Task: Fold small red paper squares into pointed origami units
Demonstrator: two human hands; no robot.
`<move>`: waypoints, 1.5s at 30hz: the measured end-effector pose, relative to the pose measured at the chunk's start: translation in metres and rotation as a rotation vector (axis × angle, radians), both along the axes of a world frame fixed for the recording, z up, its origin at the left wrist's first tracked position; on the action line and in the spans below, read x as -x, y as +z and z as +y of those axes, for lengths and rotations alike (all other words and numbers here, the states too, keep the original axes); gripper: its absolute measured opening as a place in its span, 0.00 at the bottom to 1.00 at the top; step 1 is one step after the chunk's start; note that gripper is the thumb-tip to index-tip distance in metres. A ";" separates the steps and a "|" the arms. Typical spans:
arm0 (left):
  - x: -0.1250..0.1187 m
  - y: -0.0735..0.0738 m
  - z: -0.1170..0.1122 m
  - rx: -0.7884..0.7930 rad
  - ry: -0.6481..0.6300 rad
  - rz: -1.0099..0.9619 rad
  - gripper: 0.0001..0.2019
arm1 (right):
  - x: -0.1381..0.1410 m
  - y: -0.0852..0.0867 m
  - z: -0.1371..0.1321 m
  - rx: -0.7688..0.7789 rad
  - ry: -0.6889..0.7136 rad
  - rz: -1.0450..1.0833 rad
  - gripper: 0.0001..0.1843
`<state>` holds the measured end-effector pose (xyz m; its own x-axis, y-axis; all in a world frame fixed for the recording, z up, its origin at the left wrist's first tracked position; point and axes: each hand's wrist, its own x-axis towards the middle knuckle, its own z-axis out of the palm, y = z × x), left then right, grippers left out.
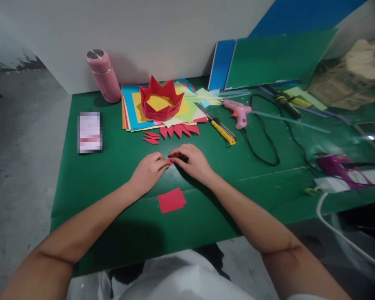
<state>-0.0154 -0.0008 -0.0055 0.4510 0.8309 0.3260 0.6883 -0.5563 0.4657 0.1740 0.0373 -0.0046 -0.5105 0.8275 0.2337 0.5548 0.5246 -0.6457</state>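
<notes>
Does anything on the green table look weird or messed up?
The yellow knife looks odd: its blade seems to be left out, with the tip over the paper stack, instead of tucked safely into the handle. I see nothing spilled.

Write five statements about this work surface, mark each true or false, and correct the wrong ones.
1. The left hand and right hand both have fingers on a small red piece. True.
2. The bottle lies on its side. False: the pink bottle stands upright.
3. A pointed red paper ring rests on the coloured paper stack. True.
4. The glue gun is green. False: the glue gun is pink.
5. The flat red paper lies under the yellow cutter. False: the flat red paper lies below the hands in the picture, apart from the yellow cutter.
</notes>
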 end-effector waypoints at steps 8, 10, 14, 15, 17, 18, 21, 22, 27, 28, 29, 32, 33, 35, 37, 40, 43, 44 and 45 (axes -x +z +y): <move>-0.001 0.005 -0.001 -0.006 -0.042 0.078 0.15 | 0.001 -0.001 0.000 0.029 -0.027 0.010 0.04; 0.000 0.007 0.000 -0.019 -0.045 0.081 0.14 | 0.001 -0.001 0.000 0.031 -0.033 0.008 0.05; 0.001 0.006 0.002 -0.035 -0.105 0.079 0.12 | 0.001 -0.001 0.000 0.037 -0.038 0.004 0.07; 0.001 0.005 0.002 -0.038 -0.123 0.081 0.12 | 0.001 -0.001 0.000 0.039 -0.040 0.004 0.07; 0.001 0.003 0.002 -0.049 -0.154 0.095 0.13 | 0.001 -0.001 0.001 0.042 -0.040 0.005 0.07; 0.001 0.003 0.002 -0.058 -0.159 0.105 0.14 | 0.001 -0.001 0.001 0.043 -0.038 0.004 0.07; 0.000 0.007 -0.001 -0.092 -0.158 0.154 0.14 | 0.001 -0.001 0.001 0.039 -0.014 -0.004 0.06; 0.000 0.009 -0.002 -0.103 -0.151 0.176 0.14 | 0.001 -0.001 0.001 0.037 -0.007 -0.006 0.05; 0.000 0.020 -0.006 -0.114 -0.141 0.254 0.15 | 0.001 -0.002 0.002 0.023 -0.007 -0.007 0.05; 0.000 0.021 -0.006 -0.110 -0.140 0.257 0.15 | 0.001 -0.001 0.002 0.020 -0.009 -0.007 0.05; 0.001 0.021 -0.006 -0.102 -0.139 0.258 0.15 | 0.001 -0.001 0.001 0.018 -0.012 -0.005 0.06; 0.003 0.022 -0.004 -0.075 -0.131 0.256 0.15 | 0.002 0.002 -0.001 0.013 -0.002 -0.006 0.13; 0.003 0.021 -0.003 -0.070 -0.129 0.255 0.15 | 0.002 0.003 -0.002 0.008 0.006 -0.013 0.16; 0.004 0.021 -0.002 -0.062 -0.132 0.253 0.15 | 0.001 0.003 -0.002 -0.001 0.015 -0.018 0.19; 0.004 0.021 -0.001 -0.058 -0.137 0.245 0.15 | -0.001 0.001 -0.001 0.009 -0.005 0.008 0.20; 0.004 0.020 -0.002 -0.058 -0.133 0.222 0.15 | -0.006 -0.004 0.003 0.058 -0.039 0.074 0.22; 0.004 0.017 -0.002 -0.056 -0.121 0.205 0.16 | -0.009 -0.006 0.005 0.041 -0.032 0.081 0.24; 0.004 0.016 -0.002 -0.054 -0.117 0.199 0.16 | -0.009 -0.005 0.005 0.022 -0.016 0.074 0.23; 0.004 0.015 -0.002 -0.052 -0.111 0.191 0.16 | -0.008 -0.004 0.005 0.000 0.005 0.063 0.22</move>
